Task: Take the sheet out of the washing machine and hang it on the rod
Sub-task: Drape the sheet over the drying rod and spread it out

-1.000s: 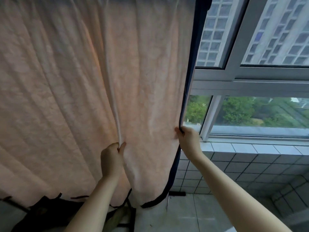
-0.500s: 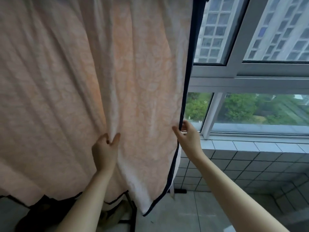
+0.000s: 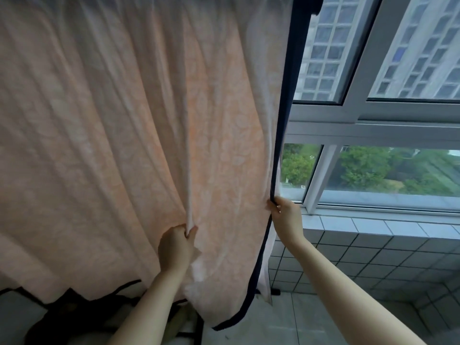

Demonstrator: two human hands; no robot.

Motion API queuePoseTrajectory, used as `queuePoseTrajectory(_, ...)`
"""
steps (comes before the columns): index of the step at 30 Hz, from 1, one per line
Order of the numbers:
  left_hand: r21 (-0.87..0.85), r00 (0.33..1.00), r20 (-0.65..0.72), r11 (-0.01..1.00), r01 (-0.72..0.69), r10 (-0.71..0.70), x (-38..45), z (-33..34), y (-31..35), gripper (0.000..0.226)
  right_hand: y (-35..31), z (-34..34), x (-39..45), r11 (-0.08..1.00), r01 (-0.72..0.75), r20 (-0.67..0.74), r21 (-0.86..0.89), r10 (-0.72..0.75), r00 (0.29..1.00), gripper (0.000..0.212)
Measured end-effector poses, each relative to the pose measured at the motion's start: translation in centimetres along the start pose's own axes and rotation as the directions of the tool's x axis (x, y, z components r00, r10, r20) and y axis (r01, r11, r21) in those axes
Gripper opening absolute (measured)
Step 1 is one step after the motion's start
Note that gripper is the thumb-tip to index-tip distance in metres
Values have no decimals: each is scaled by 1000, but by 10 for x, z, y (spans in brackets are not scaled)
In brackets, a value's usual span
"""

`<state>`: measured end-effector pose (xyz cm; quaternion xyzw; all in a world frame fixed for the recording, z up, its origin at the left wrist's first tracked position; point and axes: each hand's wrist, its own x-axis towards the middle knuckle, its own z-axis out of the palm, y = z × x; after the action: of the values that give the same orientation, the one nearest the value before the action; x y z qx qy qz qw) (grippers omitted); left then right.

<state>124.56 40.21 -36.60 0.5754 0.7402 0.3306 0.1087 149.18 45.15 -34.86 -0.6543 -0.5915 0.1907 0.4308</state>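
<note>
Peach floral cotton sheet with navy trim hung draped, blocking 9 to 12 o'clock. Left hand pinched a fold; right hand gripped the edge. White-framed window at 2 o'clock.

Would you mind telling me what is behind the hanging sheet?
Below the sheet's hem, something dark shows, too unclear to identify. To its right stand the window frame and tiled wall. Whatever lies directly behind the fabric is covered.
</note>
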Motion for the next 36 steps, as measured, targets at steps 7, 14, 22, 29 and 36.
queuePoseTrajectory(7,-127,995,-76,991,49,-59,7,-21,6,44,-28,-9,-10,989,72,-122,131,-56,991,29)
queuePoseTrajectory(14,-268,994,-95,961,-72,49,28,-50,-32,34,-78,14,-36,983,146,-343,-110,-176,923,33)
queuePoseTrajectory(22,-293,939,-334,937,-190,86,62,-112,-82,28,-140,66,-74,979,198,-222,-56,-206,953,27)
queuePoseTrajectory(29,-296,902,-403,955,35,-158,105,-156,-113,94,-200,107,-76,973,58,-30,-224,-67,997,56)
queuePoseTrajectory(36,-292,941,-187,931,221,-282,140,-167,-147,92,-201,111,-71,945,52,-8,-323,-57,998,17)
